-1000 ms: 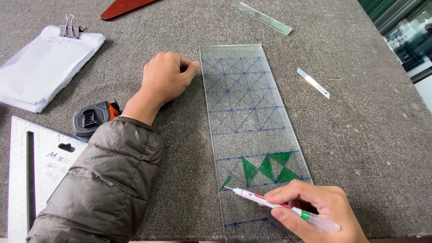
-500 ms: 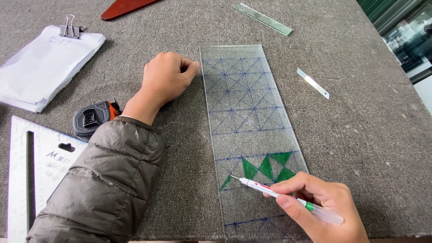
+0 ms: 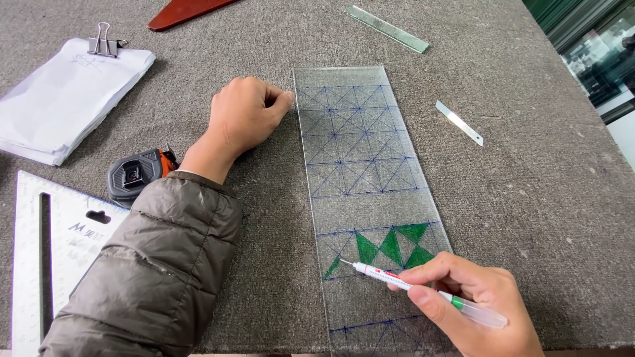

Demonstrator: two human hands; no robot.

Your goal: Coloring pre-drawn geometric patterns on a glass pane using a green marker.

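A clear rectangular glass pane (image 3: 360, 152) is crossed by a blue grid of triangles, several filled green, beside a white green-banded marker pen (image 3: 423, 293).

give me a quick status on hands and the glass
Left hand fisted at glass strip edge. Right hand holds marker, tip on glass. Nothing blocking.

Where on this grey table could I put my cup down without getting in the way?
Best: the bare grey surface right of the glass pane, below the small metal strip. Another patch lies between the clipped paper stack and the left hand. The left side is crowded: tape measure, square ruler. Avoid the right hand with its marker.
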